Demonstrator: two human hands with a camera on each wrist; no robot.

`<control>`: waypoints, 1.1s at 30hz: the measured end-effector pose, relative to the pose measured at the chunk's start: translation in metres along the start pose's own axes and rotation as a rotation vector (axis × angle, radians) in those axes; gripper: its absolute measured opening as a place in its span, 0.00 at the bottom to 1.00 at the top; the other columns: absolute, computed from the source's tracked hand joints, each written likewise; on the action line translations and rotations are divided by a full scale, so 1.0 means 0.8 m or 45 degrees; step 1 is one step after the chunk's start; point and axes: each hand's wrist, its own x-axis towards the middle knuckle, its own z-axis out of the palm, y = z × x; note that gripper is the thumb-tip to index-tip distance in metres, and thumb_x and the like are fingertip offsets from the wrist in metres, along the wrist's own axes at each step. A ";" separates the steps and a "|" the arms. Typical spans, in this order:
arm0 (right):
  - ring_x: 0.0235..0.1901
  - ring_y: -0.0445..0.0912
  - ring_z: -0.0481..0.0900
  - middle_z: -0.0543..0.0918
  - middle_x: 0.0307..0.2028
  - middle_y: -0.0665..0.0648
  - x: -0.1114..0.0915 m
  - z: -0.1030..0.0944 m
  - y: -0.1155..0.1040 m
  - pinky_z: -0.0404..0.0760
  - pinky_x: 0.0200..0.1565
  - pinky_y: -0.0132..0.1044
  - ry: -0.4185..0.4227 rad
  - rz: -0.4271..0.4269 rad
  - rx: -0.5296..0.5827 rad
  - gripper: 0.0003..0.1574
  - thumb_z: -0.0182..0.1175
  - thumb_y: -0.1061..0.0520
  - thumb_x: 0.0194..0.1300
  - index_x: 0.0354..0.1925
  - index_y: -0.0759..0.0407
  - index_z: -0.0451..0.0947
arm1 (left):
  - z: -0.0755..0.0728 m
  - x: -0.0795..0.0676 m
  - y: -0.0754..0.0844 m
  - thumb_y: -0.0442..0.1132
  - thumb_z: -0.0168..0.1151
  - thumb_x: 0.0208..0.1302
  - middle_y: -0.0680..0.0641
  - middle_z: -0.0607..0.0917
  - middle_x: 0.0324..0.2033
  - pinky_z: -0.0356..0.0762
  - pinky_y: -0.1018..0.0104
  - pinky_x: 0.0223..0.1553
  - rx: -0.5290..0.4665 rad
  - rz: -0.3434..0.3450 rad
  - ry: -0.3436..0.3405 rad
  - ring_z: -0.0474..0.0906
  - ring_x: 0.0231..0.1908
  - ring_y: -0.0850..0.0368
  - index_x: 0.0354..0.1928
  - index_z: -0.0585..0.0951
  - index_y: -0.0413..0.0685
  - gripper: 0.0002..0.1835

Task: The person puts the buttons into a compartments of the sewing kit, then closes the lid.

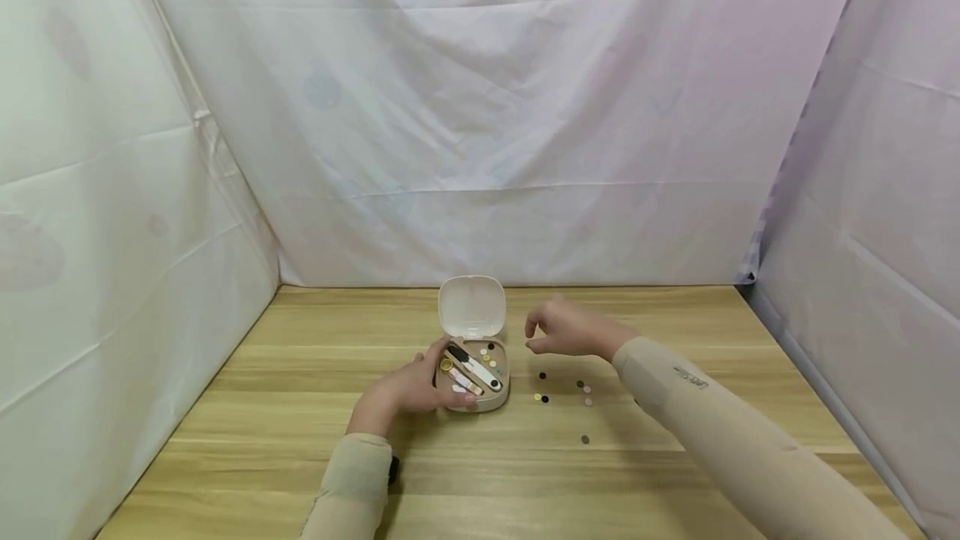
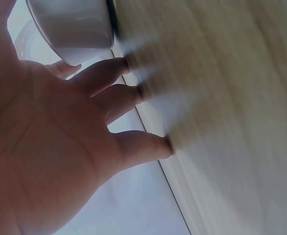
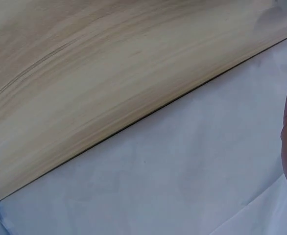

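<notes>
1. Here's the box (image 1: 491, 402), centre of the table (image 1: 300, 415), its lid (image 1: 472, 307) up at the far side!
2. The left hand (image 1: 412, 386) has it from the left: thumb along the near rim, forefinger up the left side, gripping the box between them. The left wrist view shows its other fingers spread, tips down at the table.
3. Over to the right hand (image 1: 567, 329), raised just right of the box. Fingers bent, thumb and forefinger tips close together, and I cannot tell whether anything sits between them. The right wrist view catches only a slice of it at the edge.
4. Inside the box, a black and white tool (image 1: 474, 366) lies slantwise, its black end far left.
5. Left of it, a gold ring (image 1: 446, 365) and a slim tube (image 1: 467, 382), the tube running alongside the tool.
6. To the tool's right, small buttons: a black one (image 1: 491, 347) at the far end, with white, yellow and blue ones nearer.
7. And out on the table, right of the box, more of them! A lone black button (image 1: 542, 376); nearer, a yellow button (image 1: 537, 397) beside a dark button (image 1: 545, 399).
8. Farther right, a green button (image 1: 581, 384) with two pink ones close by, and a grey button (image 1: 585, 440) by itself, nearest of all.
9. White cloth (image 1: 480, 107) hangs behind, left and right.
</notes>
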 end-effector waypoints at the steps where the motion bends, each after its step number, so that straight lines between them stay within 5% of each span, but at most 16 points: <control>1: 0.21 0.36 0.65 0.76 0.22 0.46 -0.004 0.000 0.000 0.69 0.26 0.29 -0.009 -0.001 -0.009 0.07 0.69 0.56 0.68 0.41 0.58 0.89 | 0.000 0.000 0.000 0.70 0.77 0.55 0.24 0.54 0.81 0.60 0.24 0.75 0.002 0.001 0.001 0.57 0.80 0.23 0.87 0.46 0.62 0.67; 12: 0.21 0.35 0.63 0.73 0.21 0.44 -0.049 0.012 0.017 0.68 0.27 0.29 -0.046 0.051 0.015 0.13 0.68 0.55 0.71 0.49 0.62 0.88 | 0.000 0.002 -0.005 0.71 0.76 0.55 0.24 0.55 0.81 0.62 0.24 0.74 0.014 0.004 0.019 0.59 0.79 0.23 0.87 0.45 0.64 0.67; 33: 0.18 0.31 0.59 0.68 0.17 0.41 -0.105 0.032 0.054 0.61 0.22 0.27 0.003 0.095 0.096 0.08 0.71 0.58 0.69 0.43 0.61 0.89 | 0.000 0.002 0.006 0.69 0.79 0.54 0.27 0.59 0.81 0.54 0.21 0.76 -0.019 0.009 -0.002 0.51 0.83 0.29 0.87 0.49 0.72 0.65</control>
